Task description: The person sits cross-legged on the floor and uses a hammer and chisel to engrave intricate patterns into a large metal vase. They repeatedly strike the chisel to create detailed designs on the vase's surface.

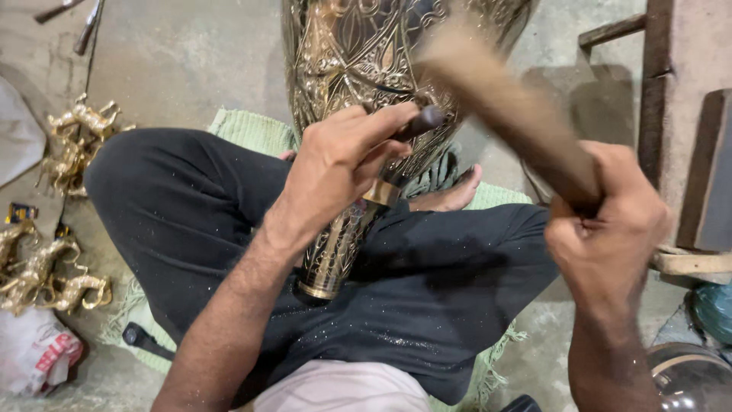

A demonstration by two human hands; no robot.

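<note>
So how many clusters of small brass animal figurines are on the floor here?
2, both left of the person's knee: an upper cluster near the top-left, and a lower cluster by the white bag. Individual figures overlap; more may lie off-frame.

One engraved brass vase (pixel 358 61), one wooden mallet (pixel 511 114), one chisel (pixel 419 122), perhaps five brass figurines (pixel 80 122).

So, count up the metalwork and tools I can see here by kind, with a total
Engraved brass vase resting on the lap: 1
Wooden mallet, blurred, in the right hand: 1
Dark punch tool in the left hand: 1
Clusters of small brass figurines on the floor at left, upper and lower: 2; single pieces too tangled to count
Total: 5
</note>
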